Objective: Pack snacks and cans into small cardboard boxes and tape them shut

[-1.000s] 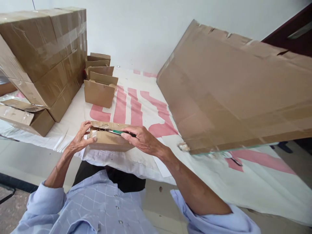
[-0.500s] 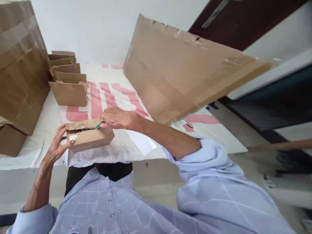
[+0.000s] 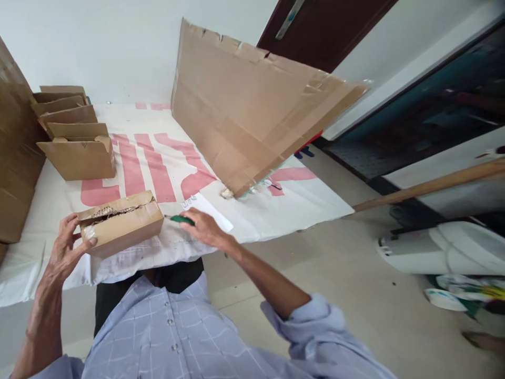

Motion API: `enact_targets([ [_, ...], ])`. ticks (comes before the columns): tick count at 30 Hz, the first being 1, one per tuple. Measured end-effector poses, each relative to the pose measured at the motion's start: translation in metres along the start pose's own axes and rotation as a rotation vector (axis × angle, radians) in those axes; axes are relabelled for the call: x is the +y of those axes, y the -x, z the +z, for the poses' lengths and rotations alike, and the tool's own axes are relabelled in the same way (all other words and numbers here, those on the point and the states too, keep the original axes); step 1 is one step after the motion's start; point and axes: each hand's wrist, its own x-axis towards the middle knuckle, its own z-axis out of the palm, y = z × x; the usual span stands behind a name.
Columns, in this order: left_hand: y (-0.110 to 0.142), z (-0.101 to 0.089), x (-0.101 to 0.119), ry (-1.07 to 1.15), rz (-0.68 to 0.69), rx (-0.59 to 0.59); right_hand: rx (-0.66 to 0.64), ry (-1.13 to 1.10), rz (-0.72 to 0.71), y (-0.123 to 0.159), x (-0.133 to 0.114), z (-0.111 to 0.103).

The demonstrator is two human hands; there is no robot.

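Observation:
My left hand [image 3: 65,252] grips the left end of a small brown cardboard box [image 3: 122,223] whose taped top seam is cut open and ragged. The box rests on the near edge of a white table cover with pink lettering [image 3: 158,173]. My right hand [image 3: 203,227] lies on the cover to the right of the box, fingers closed around a green-handled cutter [image 3: 179,219] whose tip points toward the box and stands clear of it.
Several open small cartons [image 3: 74,152] stand at the back left beside stacked large brown boxes [image 3: 13,158]. A big flattened cardboard sheet [image 3: 244,121] leans at the right of the table. A dark door [image 3: 315,31], a wooden pole [image 3: 430,184] and floor clutter lie right.
My right hand pulled the cutter out of the box's top seam and moved right, down onto the cover. The view swung right. My left hand still holds the box.

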Motion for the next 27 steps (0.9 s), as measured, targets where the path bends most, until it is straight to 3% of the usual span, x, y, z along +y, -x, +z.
enact_targets([
  [2,0.0,0.0,0.008,0.005,-0.023,-0.001,-0.016,-0.06,0.004,0.01,0.005,0.036],
  [4,0.001,-0.001,0.015,-0.002,-0.039,-0.012,0.009,-0.086,-0.037,0.01,0.011,0.053],
  [8,0.001,-0.004,0.015,-0.011,-0.038,0.006,0.151,0.089,0.053,-0.002,0.042,0.041],
  [11,0.0,-0.006,0.008,-0.02,-0.018,0.019,0.086,0.246,0.228,-0.004,0.07,0.035],
  [14,0.0,-0.006,0.001,-0.031,-0.022,0.012,0.078,0.292,0.382,0.0,0.086,0.048],
  [19,0.002,-0.007,-0.001,-0.027,0.01,-0.037,0.309,0.223,0.56,-0.003,0.085,0.065],
  [21,0.004,-0.007,-0.002,-0.022,0.019,-0.064,0.418,0.153,0.492,-0.008,0.075,0.062],
  [23,0.006,-0.007,-0.003,-0.021,0.028,-0.072,0.507,0.037,0.287,-0.016,0.056,0.053],
  [27,0.01,-0.006,-0.005,-0.029,0.044,-0.077,0.479,-0.223,-0.172,-0.028,-0.003,0.035],
])
